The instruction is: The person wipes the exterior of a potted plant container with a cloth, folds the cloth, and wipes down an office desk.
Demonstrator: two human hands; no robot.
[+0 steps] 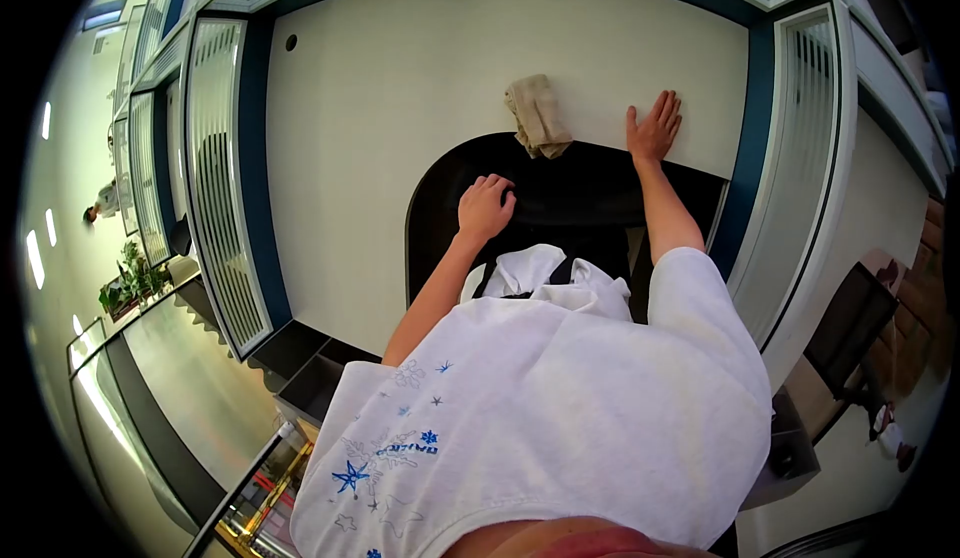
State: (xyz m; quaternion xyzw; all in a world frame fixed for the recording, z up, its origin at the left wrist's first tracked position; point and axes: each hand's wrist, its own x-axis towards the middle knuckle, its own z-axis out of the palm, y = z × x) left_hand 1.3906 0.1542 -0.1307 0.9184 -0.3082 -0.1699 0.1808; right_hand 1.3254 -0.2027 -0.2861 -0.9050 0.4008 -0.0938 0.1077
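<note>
Head view: on the table (pixel 370 108), a beige cloth (pixel 538 113) is seen, long axis pointing forward, far end slanted left. Right of it, the right hand (pixel 655 130) is laid flat, fingers released; left of the cloth, the left hand (pixel 485 208) is curled, its grasp cannot be told.

Wide stretch of white desktop (pixel 380 108) free left of folded beige cloth (pixel 538 116) and beyond it. Cloth lies at near edge, in way of straight sweep along edge toward right hand (pixel 656 130). Narrower strip free between right hand and right partition (pixel 800 148). Left partition (pixel 215 158) bounds far side. Black chair (pixel 575 188) fills space between torso and desktop.
</note>
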